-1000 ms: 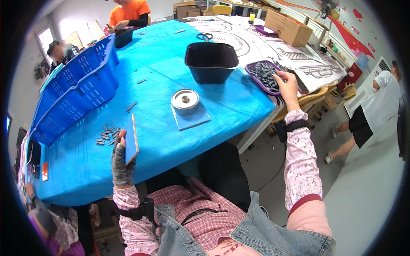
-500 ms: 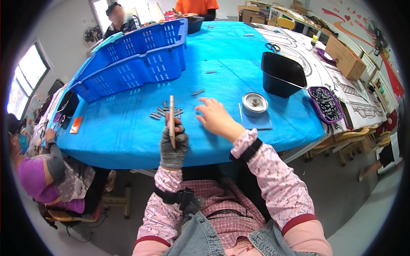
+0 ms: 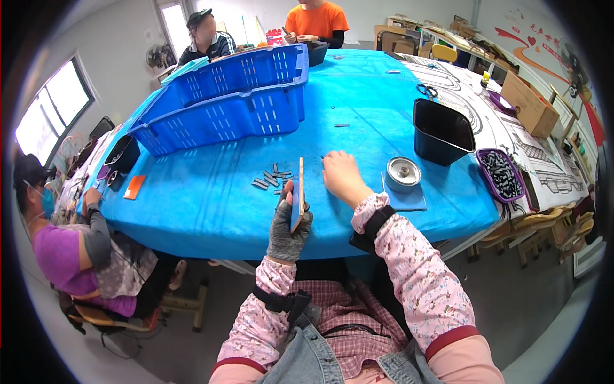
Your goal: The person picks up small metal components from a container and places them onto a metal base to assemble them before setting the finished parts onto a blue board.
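My left hand (image 3: 289, 233), in a grey fingerless glove, is closed around a thin flat board (image 3: 299, 198). The board stands on edge, showing a light wooden rim and a bluish face. Just beyond it, several short grey strips (image 3: 272, 178) lie in a loose cluster on the blue table cover. My bare right hand (image 3: 345, 178) is down at the cover, its fingers drawn together on a small grey strip, of which only a dark tip shows. To its right, a round metal tin (image 3: 403, 174) with a knob-like centre rests on a flat clear-blue sheet (image 3: 409, 201).
A large blue crate (image 3: 224, 125) fills the far left. A black bin (image 3: 442, 137) and a purple basket of grey pieces (image 3: 499, 174) stand at right, scissors (image 3: 427, 91) behind. An orange card (image 3: 133, 187) lies at left. One person sits at left; two are across the table.
My right hand has lowered and its spread fingers have closed over a loose grey strip. The board in my left hand has tilted, showing more of its bluish face. The whole view has shifted.
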